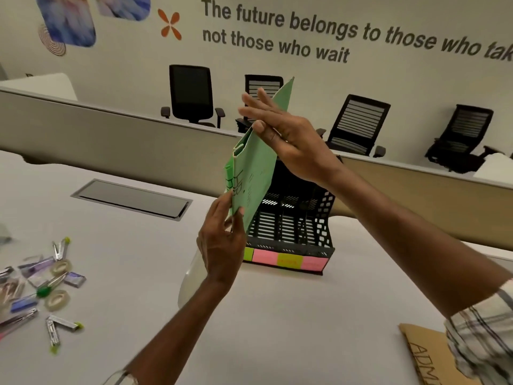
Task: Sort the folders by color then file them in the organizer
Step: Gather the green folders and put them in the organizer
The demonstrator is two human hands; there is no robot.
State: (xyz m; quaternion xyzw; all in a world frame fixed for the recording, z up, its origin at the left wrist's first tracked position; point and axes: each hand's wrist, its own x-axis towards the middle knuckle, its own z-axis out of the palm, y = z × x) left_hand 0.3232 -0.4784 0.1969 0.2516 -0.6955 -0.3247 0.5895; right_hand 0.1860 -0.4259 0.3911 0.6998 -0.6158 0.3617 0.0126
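— Left fingers [219,202]?
— Closed round the bottom corner of the green folders [254,173], thumb on the near face. Probably steadying the lower edge for aiming.

— And the right fingers [255,107]?
— Spread flat against the far face near the top, thumb pressed on the near face. A light pinch, not a fist. Keeping the bundle upright and slightly tilted, likely for lowering edge-first.

— One folder or several?
— More than one, judging by the layered edges just above the left hand [219,240]. Impossible to count. Handwriting on the near face, too blurred to read.

— Just behind and below the left fingertips?
— The black organizer [294,218], empty in the visible slots, its left end hidden behind folders and hand. Green, pink and yellow-green labels [286,259] along the front lip, presumably marking one colour per slot. Wording unreadable.

— Not filed yet, then?
— No. Held in the air over the organizer's left end, touching nothing but the two hands.

— Farther out from the right hand [288,137]?
— Down past the checked sleeve [480,337], a brown folder [422,354] flat on the table [277,315], well apart from the organizer. Cut off by the frame edge and the sleeve, with lettering starting "ADM".

— And beyond the left wrist?
— A pale rounded shape [191,279], hard to identify. Farther left, scattered staplers, tape rolls and small boxes [41,282], blurred.
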